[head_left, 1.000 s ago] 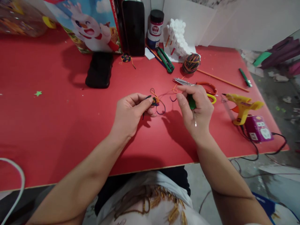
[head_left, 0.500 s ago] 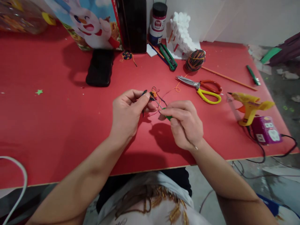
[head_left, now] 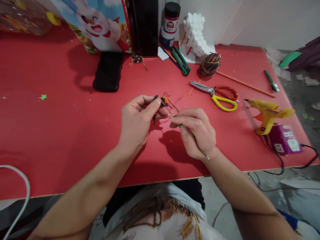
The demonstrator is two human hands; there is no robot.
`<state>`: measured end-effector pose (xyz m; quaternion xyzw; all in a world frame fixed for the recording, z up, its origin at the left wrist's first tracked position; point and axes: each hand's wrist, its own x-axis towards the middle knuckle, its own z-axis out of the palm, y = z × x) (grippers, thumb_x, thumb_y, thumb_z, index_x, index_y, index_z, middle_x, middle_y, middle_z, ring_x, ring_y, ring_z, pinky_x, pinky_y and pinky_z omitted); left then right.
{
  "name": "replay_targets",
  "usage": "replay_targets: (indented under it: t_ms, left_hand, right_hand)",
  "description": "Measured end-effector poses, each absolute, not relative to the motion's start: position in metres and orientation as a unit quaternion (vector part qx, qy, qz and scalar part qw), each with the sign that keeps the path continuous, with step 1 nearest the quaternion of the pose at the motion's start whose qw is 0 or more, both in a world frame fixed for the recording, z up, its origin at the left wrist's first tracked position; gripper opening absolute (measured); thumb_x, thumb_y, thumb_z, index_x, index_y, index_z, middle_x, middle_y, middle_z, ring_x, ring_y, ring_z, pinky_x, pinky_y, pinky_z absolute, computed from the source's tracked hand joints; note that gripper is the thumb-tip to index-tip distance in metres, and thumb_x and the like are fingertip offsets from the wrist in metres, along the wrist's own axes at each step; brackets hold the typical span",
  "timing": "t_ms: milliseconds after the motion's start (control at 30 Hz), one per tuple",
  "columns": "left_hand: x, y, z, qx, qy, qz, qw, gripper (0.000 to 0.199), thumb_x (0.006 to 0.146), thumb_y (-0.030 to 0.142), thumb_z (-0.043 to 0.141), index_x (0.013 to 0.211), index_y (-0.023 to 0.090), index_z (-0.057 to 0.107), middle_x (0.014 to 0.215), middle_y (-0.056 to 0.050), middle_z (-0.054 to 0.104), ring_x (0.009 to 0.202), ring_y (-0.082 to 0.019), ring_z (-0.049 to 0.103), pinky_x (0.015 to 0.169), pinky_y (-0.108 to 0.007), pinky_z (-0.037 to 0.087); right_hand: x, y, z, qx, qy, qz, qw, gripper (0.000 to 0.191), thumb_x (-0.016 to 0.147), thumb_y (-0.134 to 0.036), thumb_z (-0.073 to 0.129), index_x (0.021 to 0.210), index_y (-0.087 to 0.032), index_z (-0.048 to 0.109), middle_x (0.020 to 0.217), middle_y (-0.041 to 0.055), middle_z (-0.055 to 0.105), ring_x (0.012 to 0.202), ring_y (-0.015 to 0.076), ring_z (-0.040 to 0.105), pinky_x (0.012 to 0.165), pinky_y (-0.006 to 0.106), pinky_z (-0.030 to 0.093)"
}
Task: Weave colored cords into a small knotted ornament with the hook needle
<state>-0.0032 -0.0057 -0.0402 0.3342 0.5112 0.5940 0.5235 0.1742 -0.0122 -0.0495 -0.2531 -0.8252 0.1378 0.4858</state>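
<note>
Between the thumb and fingers of my left hand (head_left: 137, 116) is a small multicoloured crochet piece (head_left: 164, 101), mostly covered by the fingers. My right hand (head_left: 197, 131) grips a crochet hook (head_left: 178, 120) by its green handle, the metal tip meeting the piece and the other metal end showing near my wrist. Loose orange and dark yarn strands hang between both hands. One strand trails toward the multicoloured yarn ball (head_left: 210, 64) farther back. A small round crocheted piece (head_left: 137, 59) lies on the red table (head_left: 75, 140) beyond my left hand.
Scissors (head_left: 215, 94) lie to the right, beyond my right hand. A yellow glue gun (head_left: 267, 115) stands by a purple box (head_left: 287, 140) with cords near the right edge. A black phone (head_left: 108, 71), a green cutter (head_left: 181, 61) and a paint jar (head_left: 170, 25) are farther back.
Both hands stay in nearly the same place, still holding the crochet piece and hook. The whole view has shifted slightly; the hook has barely moved.
</note>
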Motion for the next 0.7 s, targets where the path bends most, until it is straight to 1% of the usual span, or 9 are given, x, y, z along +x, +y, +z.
replay_targets:
  t_ms: [167, 333, 467, 600, 700]
  left_hand:
    - [-0.0036, -0.0062, -0.0405, 0.334, 0.513, 0.590, 0.526, 0.010, 0.090, 0.026, 0.077, 0.085, 0.019, 0.073, 0.071, 0.000, 0.075, 0.067, -0.013, 0.073, 0.072, -0.028, 0.063]
    - [-0.0028, -0.0067, -0.0387, 0.331, 0.507, 0.592, 0.532, 0.010, 0.090, 0.026, 0.077, 0.084, 0.019, 0.073, 0.073, -0.001, 0.076, 0.068, -0.014, 0.074, 0.072, -0.028, 0.064]
    - [-0.0019, -0.0056, -0.0385, 0.321, 0.512, 0.588, 0.537, 0.013, 0.090, 0.028, 0.076, 0.081, 0.019, 0.071, 0.073, -0.001, 0.076, 0.067, -0.014, 0.075, 0.069, -0.028, 0.063]
    - [-0.0026, -0.0039, -0.0391, 0.307, 0.515, 0.584, 0.548, 0.015, 0.089, 0.030, 0.077, 0.080, 0.019, 0.071, 0.072, -0.001, 0.076, 0.063, -0.014, 0.074, 0.064, -0.026, 0.061]
    - [-0.0035, -0.0034, -0.0389, 0.307, 0.521, 0.573, 0.553, 0.018, 0.088, 0.031, 0.079, 0.079, 0.019, 0.070, 0.071, -0.001, 0.075, 0.062, -0.013, 0.074, 0.064, -0.025, 0.061]
  right_hand:
    - [0.1742, -0.0111, -0.0509, -0.256, -0.822, 0.144, 0.489, 0.035, 0.098, -0.006, 0.054, 0.128, -0.020, 0.068, 0.109, 0.0114, 0.073, 0.104, 0.0236, 0.074, 0.087, 0.042, 0.065]
    - [0.1745, -0.0103, -0.0521, -0.261, -0.824, 0.138, 0.484, 0.035, 0.100, -0.008, 0.053, 0.128, -0.021, 0.068, 0.109, 0.0106, 0.073, 0.102, 0.0229, 0.074, 0.085, 0.041, 0.066]
    - [0.1742, -0.0098, -0.0546, -0.264, -0.826, 0.131, 0.481, 0.034, 0.101, -0.010, 0.053, 0.129, -0.022, 0.068, 0.112, 0.0114, 0.073, 0.103, 0.0237, 0.075, 0.085, 0.042, 0.067]
    - [0.1738, -0.0096, -0.0569, -0.251, -0.828, 0.117, 0.488, 0.033, 0.099, -0.008, 0.056, 0.128, -0.019, 0.069, 0.114, 0.0132, 0.074, 0.106, 0.0240, 0.075, 0.085, 0.040, 0.068]
    - [0.1737, -0.0091, -0.0577, -0.245, -0.830, 0.110, 0.489, 0.035, 0.099, -0.007, 0.056, 0.129, -0.021, 0.069, 0.113, 0.0122, 0.075, 0.106, 0.0237, 0.075, 0.086, 0.041, 0.068]
